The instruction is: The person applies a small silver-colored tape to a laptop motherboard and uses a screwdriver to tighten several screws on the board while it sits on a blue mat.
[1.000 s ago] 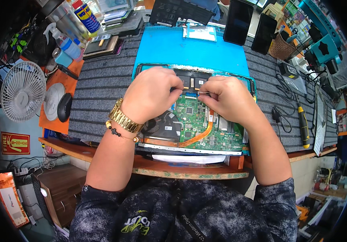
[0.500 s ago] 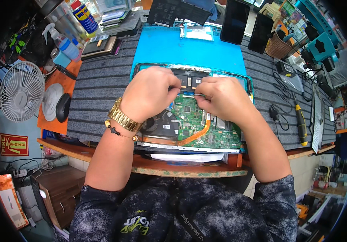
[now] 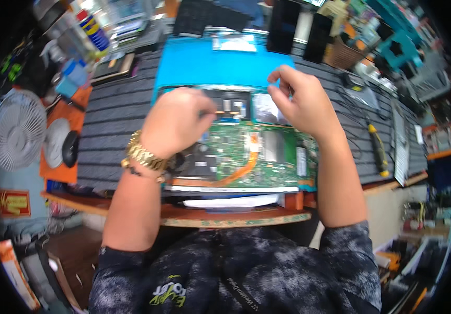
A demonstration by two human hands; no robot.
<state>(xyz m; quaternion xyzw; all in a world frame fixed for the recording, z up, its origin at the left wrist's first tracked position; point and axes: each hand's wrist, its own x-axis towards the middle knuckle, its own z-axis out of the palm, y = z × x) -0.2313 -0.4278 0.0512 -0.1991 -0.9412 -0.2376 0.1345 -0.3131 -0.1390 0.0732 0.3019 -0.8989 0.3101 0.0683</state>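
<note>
In the head view, the left hand rests closed in a loose fist on the opened laptop's green circuit board, whose long axis runs left to right on the table, while the right hand, raised just above the board's far edge, pinches something too small to tell, a yellow-handled screwdriver lying well apart to the right.

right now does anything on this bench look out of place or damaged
Nothing looks spilled or broken. The opened laptop with its green circuit board lies bare on the blue mat. The left hand rests on it; the right hand is raised, pinching something too small to identify.
</note>
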